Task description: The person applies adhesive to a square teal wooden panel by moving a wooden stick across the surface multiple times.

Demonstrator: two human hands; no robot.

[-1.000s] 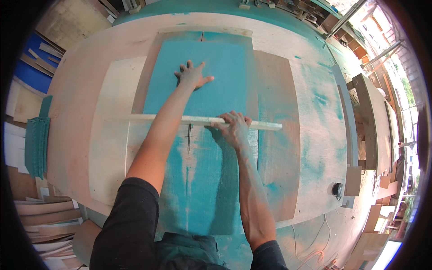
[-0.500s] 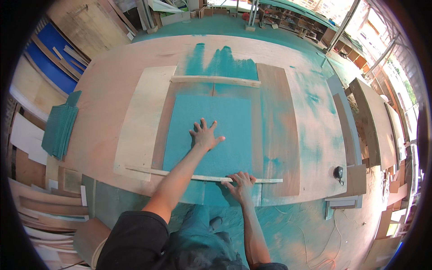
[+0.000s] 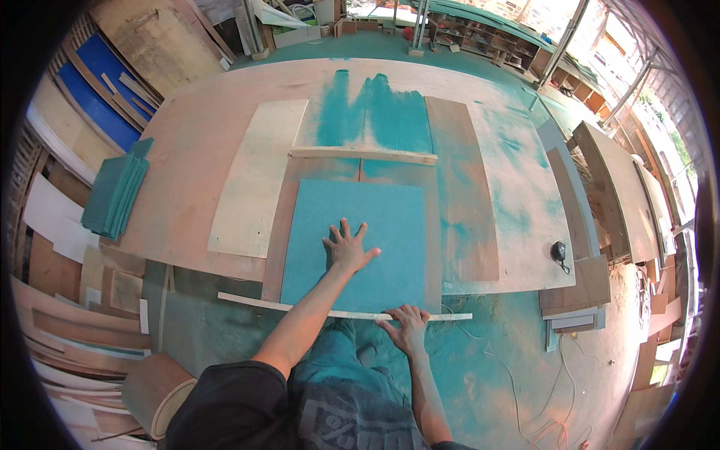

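My left hand (image 3: 349, 246) lies palm down with spread fingers on a teal square panel (image 3: 367, 202). That panel rests on a larger brown board (image 3: 431, 217), whose near end hangs over the table's front edge. Along this end runs a thin pale wooden strip (image 3: 262, 304). My right hand (image 3: 409, 328) is closed round the strip, to the right of the panel. A second wooden strip (image 3: 364, 156) crosses the board's far part. My left forearm covers some of the near strip and the panel's lower edge.
Pale (image 3: 259, 180) and brown planks (image 3: 465, 187) flank the board on the wide plywood table (image 3: 176, 187). A stack of teal slabs (image 3: 116, 191) stands at the table's left edge, and a small black object (image 3: 558, 251) lies at right. Cords (image 3: 517, 390) trail over the floor.
The brown board, teal panel and both strips have slid toward me with my hands. The near strip now sits beyond the table's front edge, and more teal paint shows behind the far strip.
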